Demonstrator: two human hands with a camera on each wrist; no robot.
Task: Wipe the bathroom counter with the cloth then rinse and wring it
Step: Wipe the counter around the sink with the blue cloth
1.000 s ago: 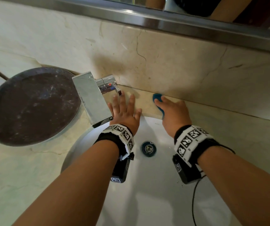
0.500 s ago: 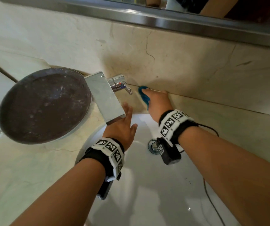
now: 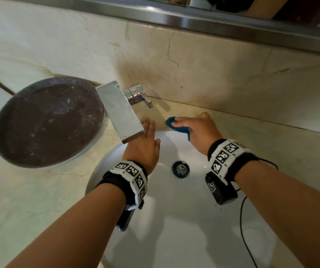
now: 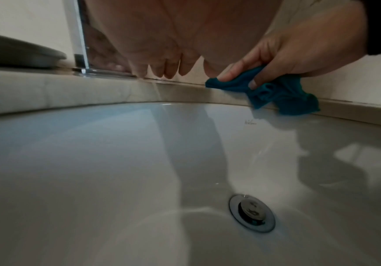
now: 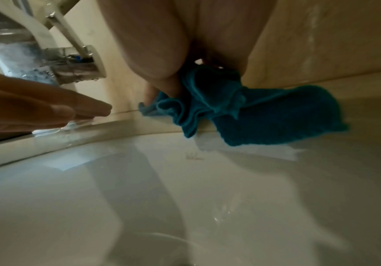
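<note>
My right hand (image 3: 193,128) grips a crumpled teal cloth (image 3: 176,125) on the beige marble counter (image 3: 271,144) at the sink's back rim. The cloth (image 4: 276,93) hangs a little over the rim into the basin, bunched under my fingers (image 5: 162,84) in the right wrist view. My left hand (image 3: 145,144) is held flat with straight fingers just under the chrome faucet spout (image 3: 120,111), over the white sink (image 3: 174,219). It holds nothing. In the right wrist view the left fingers (image 5: 71,106) reach toward the counter edge below the faucet (image 5: 48,59).
A dark round tray (image 3: 47,122) lies on the counter left of the faucet. The faucet lever (image 3: 141,97) sticks out behind it, near the marble backsplash (image 3: 194,64). A metal mirror frame (image 3: 194,22) runs along the top. The drain (image 3: 180,168) sits in the basin's middle.
My right hand has slid the cloth left along the back of the counter, then drawn it toward the sink rim. My left hand has moved under the faucet spout.
</note>
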